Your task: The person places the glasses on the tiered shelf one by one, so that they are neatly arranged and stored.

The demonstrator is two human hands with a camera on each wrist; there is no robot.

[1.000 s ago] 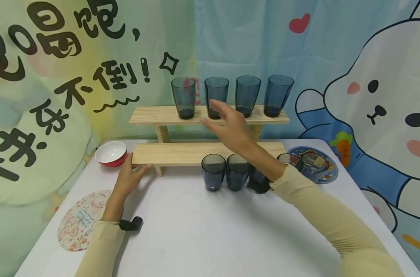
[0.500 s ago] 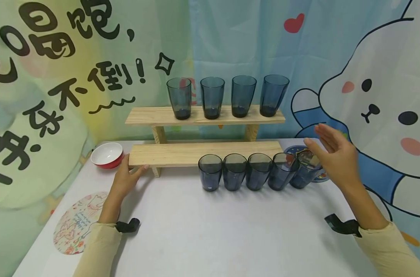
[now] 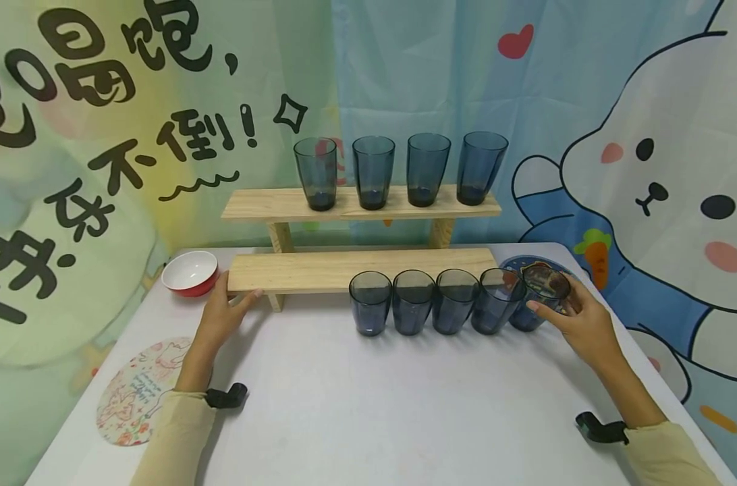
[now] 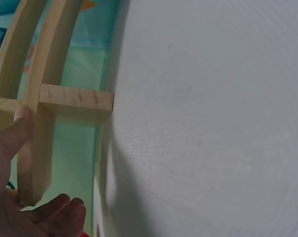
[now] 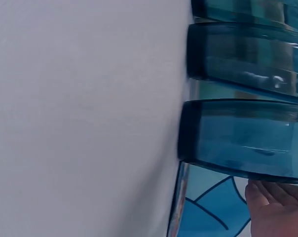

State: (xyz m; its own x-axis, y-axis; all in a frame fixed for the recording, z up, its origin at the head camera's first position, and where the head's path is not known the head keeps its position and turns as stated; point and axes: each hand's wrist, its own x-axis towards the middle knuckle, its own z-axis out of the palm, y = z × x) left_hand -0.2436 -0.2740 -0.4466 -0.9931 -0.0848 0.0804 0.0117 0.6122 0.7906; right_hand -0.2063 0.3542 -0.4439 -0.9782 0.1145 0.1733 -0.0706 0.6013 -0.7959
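My left hand grips the left end of the lower board of a two-tier wooden shelf; in the left wrist view the thumb lies on the board's front edge. At the right end of a row of several blue-tinted drinking glasses, my right hand is around the rim of the last glass. Its fingers touch that glass's side in the right wrist view, where the thumb is mostly cut off. The glass stands upright on the table. Several matching glasses stand on the upper board.
A red bowl with a white inside stands left of the shelf. A round floral mat lies at the table's left. Behind the last glasses lies a blue patterned round mat. A printed cloth hangs behind the white table.
My right hand has come from in front of the upper board, out to the right, then down and in to the last glass of the front row. The left hand keeps its grip.
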